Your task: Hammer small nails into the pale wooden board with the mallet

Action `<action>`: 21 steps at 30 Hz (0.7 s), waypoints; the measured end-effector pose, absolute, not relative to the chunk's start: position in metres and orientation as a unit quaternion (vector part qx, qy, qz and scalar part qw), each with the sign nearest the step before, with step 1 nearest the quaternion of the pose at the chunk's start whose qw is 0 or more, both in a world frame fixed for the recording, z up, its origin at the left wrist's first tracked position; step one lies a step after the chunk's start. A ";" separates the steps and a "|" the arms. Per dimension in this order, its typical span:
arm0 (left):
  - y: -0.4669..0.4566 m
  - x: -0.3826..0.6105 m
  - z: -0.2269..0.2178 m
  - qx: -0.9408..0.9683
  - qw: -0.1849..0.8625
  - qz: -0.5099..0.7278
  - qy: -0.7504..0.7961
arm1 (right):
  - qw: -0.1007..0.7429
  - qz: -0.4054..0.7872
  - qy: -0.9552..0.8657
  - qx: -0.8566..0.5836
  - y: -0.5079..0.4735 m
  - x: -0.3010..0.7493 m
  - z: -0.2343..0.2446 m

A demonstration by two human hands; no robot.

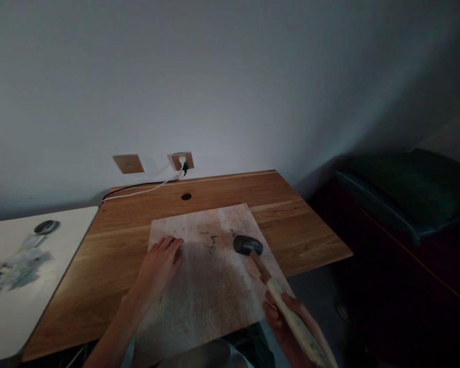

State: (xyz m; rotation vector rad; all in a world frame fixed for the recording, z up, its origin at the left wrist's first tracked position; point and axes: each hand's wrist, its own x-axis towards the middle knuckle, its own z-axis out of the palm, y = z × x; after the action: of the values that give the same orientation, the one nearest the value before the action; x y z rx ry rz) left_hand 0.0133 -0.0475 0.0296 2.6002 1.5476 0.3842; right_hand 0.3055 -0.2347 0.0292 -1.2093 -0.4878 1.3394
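Observation:
My right hand (281, 319) is wrapped round the pale wooden handle of a mallet (248, 245) with a black head. The mallet head is over the right part of a worn, flat board (210, 296). My left hand (164, 255) lies on the board's left side, fingers stretched forward and holding nothing that I can see. Several small metal nails (211, 249) lie loose near the middle of the board. A row of small dark dots runs along its far part; I cannot tell whether they are holes or nail heads.
The board rests on a wooden table (302, 230) against the wall. A cable hole (186, 196) and cords from a wall socket (181, 161) are at the back. At left, a white table (61, 245) holds a tape roll (46, 227) and plastic wrapping. A dark cushion (414, 189) lies at right.

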 end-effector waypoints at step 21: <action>-0.033 0.011 0.025 0.853 0.074 0.155 0.494 | 0.415 0.434 -0.386 -0.701 -0.199 0.325 0.043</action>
State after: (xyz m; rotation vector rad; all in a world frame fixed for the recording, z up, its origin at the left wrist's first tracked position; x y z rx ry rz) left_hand 0.0113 -0.0328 0.0253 2.5590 1.4812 0.4637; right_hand 0.3251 -0.1991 0.0426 -1.7616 -0.9692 1.0893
